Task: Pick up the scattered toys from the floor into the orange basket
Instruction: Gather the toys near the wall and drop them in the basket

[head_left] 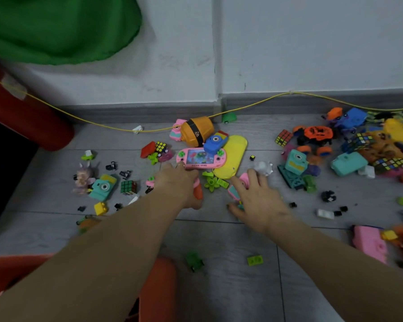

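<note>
While left hand [180, 184] fingers curl round an orange toy [197, 192] | right hand [257, 198] fingers spread

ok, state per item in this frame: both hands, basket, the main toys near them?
left hand: fingers curled round an orange toy
right hand: fingers spread, over small pink toys
orange plastic basket: bottom edge, contents hidden
pink handheld water game: flat on floor, screen up
blue toy camera: lying across the water game and yellow oval case

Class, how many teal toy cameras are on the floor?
2 for certain: left teal camera beside a cube, right teal camera atop a green toy. A teal block further right may be a third.
</note>
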